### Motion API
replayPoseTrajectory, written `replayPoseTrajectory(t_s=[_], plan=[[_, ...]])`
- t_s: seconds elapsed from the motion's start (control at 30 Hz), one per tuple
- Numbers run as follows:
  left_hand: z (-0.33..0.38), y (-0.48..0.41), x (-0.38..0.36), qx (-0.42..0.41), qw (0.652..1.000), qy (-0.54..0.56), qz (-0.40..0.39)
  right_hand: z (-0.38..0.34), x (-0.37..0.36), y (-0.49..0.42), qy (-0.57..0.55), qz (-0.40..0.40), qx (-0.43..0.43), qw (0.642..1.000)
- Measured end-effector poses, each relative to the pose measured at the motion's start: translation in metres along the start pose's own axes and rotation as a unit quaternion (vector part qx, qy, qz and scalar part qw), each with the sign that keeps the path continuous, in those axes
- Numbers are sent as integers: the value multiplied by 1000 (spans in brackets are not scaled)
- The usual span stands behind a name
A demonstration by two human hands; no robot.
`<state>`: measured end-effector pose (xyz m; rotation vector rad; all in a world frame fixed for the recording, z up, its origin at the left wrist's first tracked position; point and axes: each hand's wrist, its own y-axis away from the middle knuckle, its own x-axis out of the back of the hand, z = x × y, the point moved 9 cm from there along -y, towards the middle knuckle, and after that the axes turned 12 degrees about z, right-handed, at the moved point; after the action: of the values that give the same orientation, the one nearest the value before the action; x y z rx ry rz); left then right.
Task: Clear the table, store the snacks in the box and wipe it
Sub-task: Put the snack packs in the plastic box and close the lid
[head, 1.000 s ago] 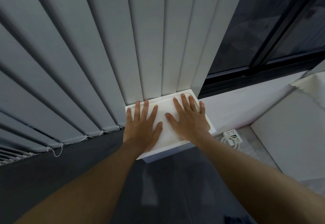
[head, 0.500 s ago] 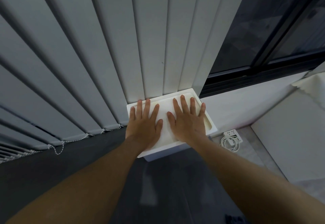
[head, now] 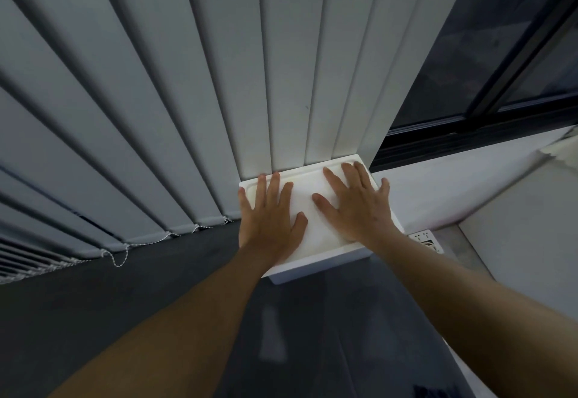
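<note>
A white box with its lid on (head: 316,257) stands on the dark floor against the vertical blinds. My left hand (head: 270,219) lies flat on the left half of the lid, fingers straight and spread. On the right half, my right hand (head: 356,206) presses down flat, its fingers reaching the lid's far right edge. No snacks are visible; the box's inside is hidden by the lid.
Pale vertical blinds (head: 187,116) with a bead chain (head: 122,257) hang behind the box. A dark window (head: 500,53) is at the upper right. A white power strip (head: 427,239) lies on the floor right of the box, next to a white wall.
My hands have moved apart on the lid; the right one slid toward the right edge, the left toward the left edge. The box has stayed in place.
</note>
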<state>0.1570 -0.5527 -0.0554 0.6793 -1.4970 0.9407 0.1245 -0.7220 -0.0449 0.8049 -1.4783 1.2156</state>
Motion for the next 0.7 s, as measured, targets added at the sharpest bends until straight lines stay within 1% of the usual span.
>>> replayPoseTrajectory(t_s=[0.13, 0.23, 0.4, 0.47, 0.6, 0.7], plan=[[-1, 0, 1, 14, 1000, -19, 0, -1, -3, 2, -8, -35, -3, 999], [0, 0, -2, 5, 1000, -20, -4, -8, -7, 12, 1, -56, -4, 998], [-1, 0, -3, -4, 1000, -24, 0, -12, -5, 18, 2, -26, -22, 999], [-1, 1, -1, -3, 1000, -12, -3, -12, -8, 16, 8, -35, -15, 999], [-6, 4, 12, 29, 998, 38, 28, -11, -9, 14, -2, -52, -19, 998], [-7, 11, 5, 34, 999, 18, 7, -12, -8, 15, -7, -47, -19, 999]])
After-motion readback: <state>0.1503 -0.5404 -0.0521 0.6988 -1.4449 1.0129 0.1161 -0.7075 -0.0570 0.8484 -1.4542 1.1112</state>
